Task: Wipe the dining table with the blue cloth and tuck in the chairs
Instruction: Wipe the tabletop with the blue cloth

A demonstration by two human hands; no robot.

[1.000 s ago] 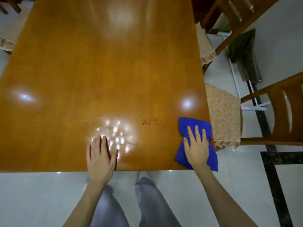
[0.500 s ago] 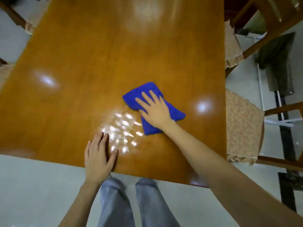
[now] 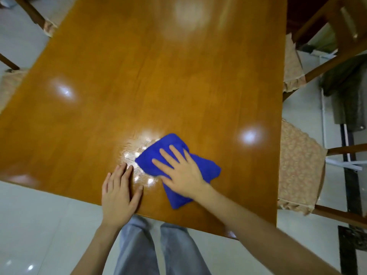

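Observation:
The orange-brown wooden dining table fills most of the view. A folded blue cloth lies on it near the front edge. My right hand presses flat on the cloth with fingers spread. My left hand rests flat on the table's front edge, just left of the cloth, holding nothing. Two wooden chairs with beige cushions stand along the right side: the near chair and the far chair, both pulled out from the table.
Parts of chairs show at the left edge and the top left corner. A dark cloth on a white rack stands to the right behind the chairs. Pale tiled floor lies below, with my legs under the table edge.
My right hand has swept the blue cloth from the table's front right corner to the left over small red crumbs, then back a little toward the front edge. My left hand stayed put.

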